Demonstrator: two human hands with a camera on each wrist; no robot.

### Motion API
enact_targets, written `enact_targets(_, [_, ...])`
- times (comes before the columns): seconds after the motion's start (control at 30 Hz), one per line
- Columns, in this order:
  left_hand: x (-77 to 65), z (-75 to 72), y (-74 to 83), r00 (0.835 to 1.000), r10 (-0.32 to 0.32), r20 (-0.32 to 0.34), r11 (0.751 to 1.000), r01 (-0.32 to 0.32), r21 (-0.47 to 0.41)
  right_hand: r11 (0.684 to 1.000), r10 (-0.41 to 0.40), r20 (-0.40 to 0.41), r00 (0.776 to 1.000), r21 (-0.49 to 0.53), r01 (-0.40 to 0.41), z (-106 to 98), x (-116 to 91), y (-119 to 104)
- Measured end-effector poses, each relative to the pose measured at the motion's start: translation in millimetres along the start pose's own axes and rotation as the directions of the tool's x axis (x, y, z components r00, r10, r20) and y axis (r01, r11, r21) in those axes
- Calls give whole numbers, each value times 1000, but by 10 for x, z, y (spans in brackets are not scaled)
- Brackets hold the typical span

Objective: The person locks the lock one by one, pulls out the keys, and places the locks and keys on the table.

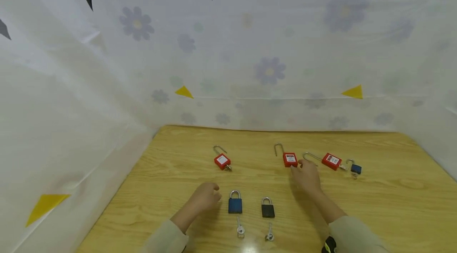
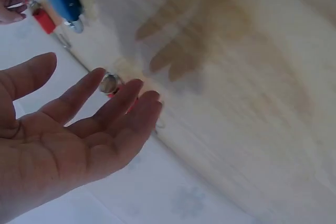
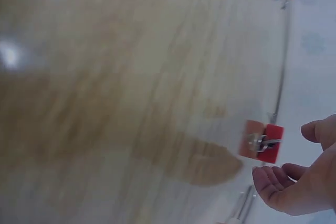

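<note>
Right hand [image 1: 307, 175] reaches with loose, spread fingers just beside the middle red padlock [image 1: 290, 159]; left hand [image 1: 205, 197] hovers empty by the blue padlock [image 1: 235, 204], fingers relaxed.

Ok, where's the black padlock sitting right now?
In the head view the black padlock lies on the near part of the wooden table, right of the blue padlock, with a key just below it, between both hands.
</note>
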State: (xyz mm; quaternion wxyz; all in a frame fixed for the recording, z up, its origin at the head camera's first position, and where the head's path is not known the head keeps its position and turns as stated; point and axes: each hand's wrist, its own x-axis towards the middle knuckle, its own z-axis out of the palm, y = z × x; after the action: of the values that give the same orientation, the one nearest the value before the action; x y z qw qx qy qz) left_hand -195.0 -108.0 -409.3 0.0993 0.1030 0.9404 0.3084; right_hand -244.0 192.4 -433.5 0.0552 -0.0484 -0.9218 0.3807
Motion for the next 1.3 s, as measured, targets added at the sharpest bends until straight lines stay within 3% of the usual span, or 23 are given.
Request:
enact_targets(0.2, [-37, 84, -141, 999, 34, -8, 999, -34, 31, 998, 66, -40, 997, -21, -67, 142, 130, 111])
enact_targets(0.43, [-54, 155, -154, 984, 131, -122, 989, -121, 83, 982, 169, 10, 986, -91, -167, 170, 187, 78])
enact_targets(0.7, [-55, 167, -128, 987, 107, -123, 993, -99, 70, 955, 236, -19, 972, -181, -235, 240, 199, 13])
enact_targets(0.83, [-46, 199, -123, 990, 93, -107, 995, -90, 30, 957, 211, -80, 974, -187, -223, 248, 203, 48])
enact_targets(1.0, [-18, 179, -105, 990, 72, -125, 996, -65, 60, 977, 158, -104, 982, -128, -171, 227, 212, 75])
enact_targets(1.13, [-12, 152, -100, 983, 80, -168, 994, -65, 92, 993, 101, -136, 986, -41, -107, 214, 197, 77])
enact_targets(1.3, [-16, 147, -101, 983, 59, -175, 997, -51, 52, 993, 85, -154, 984, 93, -71, 212, 138, 97])
